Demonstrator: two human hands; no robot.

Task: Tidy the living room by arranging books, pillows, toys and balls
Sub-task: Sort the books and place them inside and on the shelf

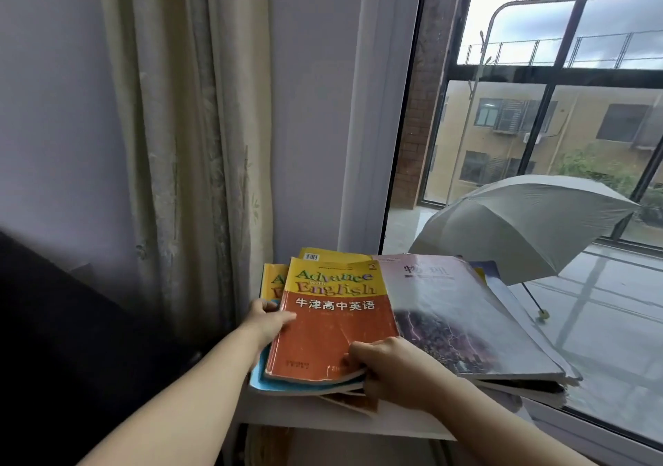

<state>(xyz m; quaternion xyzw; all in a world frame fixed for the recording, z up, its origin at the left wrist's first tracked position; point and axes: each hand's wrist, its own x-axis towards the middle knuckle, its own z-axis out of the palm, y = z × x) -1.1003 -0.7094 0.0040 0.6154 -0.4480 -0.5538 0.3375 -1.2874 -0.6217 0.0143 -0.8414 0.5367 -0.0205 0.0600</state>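
Our left hand (267,316) and right hand (387,365) clasp the edges of the orange English book (333,332) atop a loose pile (259,383) on the white bench (315,416); overhanging books beneath may slide off if jostled.

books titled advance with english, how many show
2: the orange book on top, and a second book peeking out at its left. Others may be hidden underneath.

This is looking like a room in a home, beside a balcony window (448,142). A pale curtain (186,124) is hanging against the lilac wall (53,106) on the left. School textbooks (333,322) are lying stacked on a near white shelf (323,417). An open umbrella (520,228) is sitting on the balcony at right, and an apartment block (581,131) is showing far beyond.
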